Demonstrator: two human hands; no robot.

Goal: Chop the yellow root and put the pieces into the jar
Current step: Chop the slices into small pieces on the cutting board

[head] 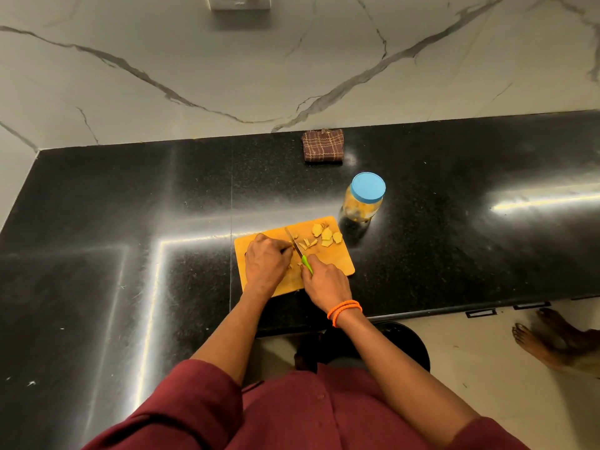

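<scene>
Fingertips of the left hand, curled over the yellow root piece mostly hidden beneath them at the wooden chopping board's nine o'clock, should stay tucked clear of the blade. Just beside it, the right hand grips the green-handled knife; short downward strokes seem safest. Cut yellow slices lie toward one o'clock, nearest the blue-lidded clear jar, which needs opening.

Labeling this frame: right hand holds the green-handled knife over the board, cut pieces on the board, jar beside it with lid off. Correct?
One error: the jar has its blue lid on, as the head view shows. The rest holds: right hand, knife, cut pieces, board.
</scene>
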